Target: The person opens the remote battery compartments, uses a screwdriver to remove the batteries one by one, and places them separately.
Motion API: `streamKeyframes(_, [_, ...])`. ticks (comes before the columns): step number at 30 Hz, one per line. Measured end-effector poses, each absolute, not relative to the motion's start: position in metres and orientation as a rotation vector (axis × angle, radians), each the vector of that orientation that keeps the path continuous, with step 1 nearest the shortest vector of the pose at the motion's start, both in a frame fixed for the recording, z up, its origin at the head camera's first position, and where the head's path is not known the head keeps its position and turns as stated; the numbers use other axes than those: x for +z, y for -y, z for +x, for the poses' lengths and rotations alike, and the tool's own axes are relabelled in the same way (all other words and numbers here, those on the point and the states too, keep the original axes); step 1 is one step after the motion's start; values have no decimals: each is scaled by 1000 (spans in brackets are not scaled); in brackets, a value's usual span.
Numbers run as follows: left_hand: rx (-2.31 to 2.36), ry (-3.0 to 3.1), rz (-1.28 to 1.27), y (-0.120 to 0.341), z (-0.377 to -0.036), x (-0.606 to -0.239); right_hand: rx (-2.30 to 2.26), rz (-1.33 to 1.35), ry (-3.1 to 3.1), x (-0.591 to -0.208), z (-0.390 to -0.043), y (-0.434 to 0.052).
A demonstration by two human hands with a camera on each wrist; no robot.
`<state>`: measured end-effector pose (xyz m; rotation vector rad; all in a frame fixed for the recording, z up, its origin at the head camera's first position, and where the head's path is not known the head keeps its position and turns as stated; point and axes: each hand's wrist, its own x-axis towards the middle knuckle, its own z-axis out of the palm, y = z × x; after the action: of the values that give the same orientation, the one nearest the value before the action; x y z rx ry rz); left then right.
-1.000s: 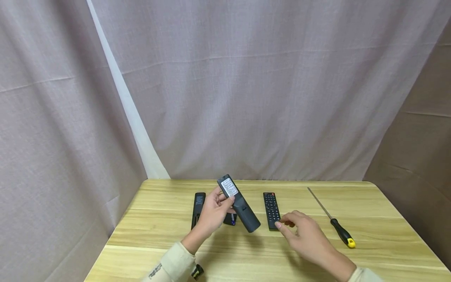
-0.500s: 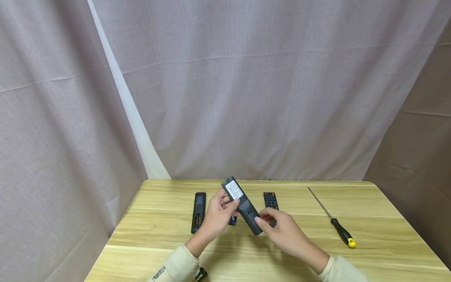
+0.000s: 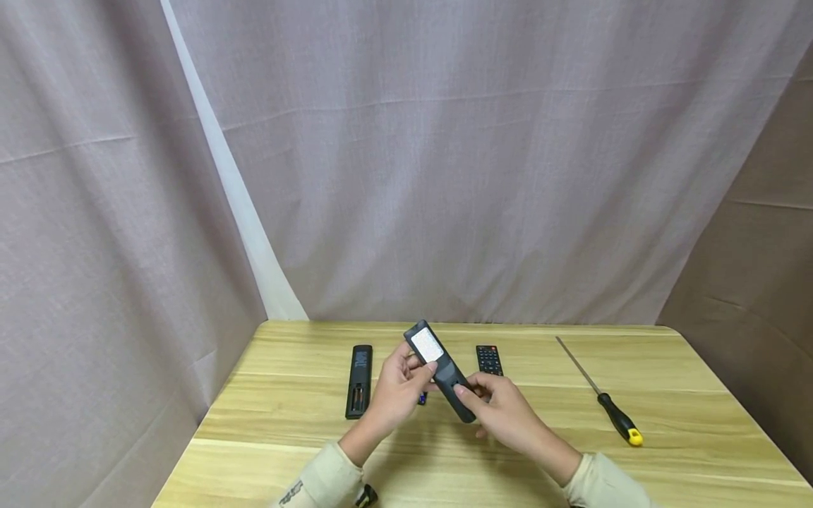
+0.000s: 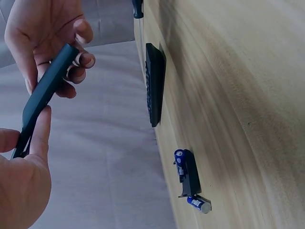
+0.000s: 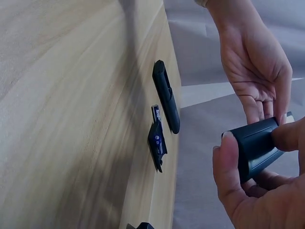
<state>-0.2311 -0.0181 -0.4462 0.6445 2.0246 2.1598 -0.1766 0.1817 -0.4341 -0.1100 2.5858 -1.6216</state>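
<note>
My left hand [image 3: 396, 388] grips the upper part of a black remote control [image 3: 446, 372], held over the table with its labelled back facing up. At its lower end, my right hand [image 3: 508, 413] holds the same remote, thumb pressed on the back near the battery cover's catch. The right wrist view shows that thumb on the smooth cover [image 5: 255, 138], which is in place. Below the hands, a loose black battery cover [image 4: 191, 176] lies on the table with a blue battery [image 4: 179, 160] on it and another blue battery [image 4: 199, 204] beside it.
Left of the hands lies a second remote [image 3: 360, 367], face down, its battery compartment uncovered. A third remote [image 3: 489, 358] lies buttons up behind my right hand, partly hidden. Farther right is a screwdriver [image 3: 616, 418]. A black-and-yellow object [image 3: 366, 496] shows beside the left sleeve.
My right hand has moved left from beside the table remote and taken hold of the held remote's lower end. Its thumb has slid up the back. The left hand has shifted slightly right.
</note>
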Motion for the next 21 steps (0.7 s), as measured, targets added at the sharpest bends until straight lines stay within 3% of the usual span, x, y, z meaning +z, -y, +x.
streamKeyframes(21, [2175, -2000, 610, 14, -229, -451, -1667, -35, -2596, -441, -179, -177])
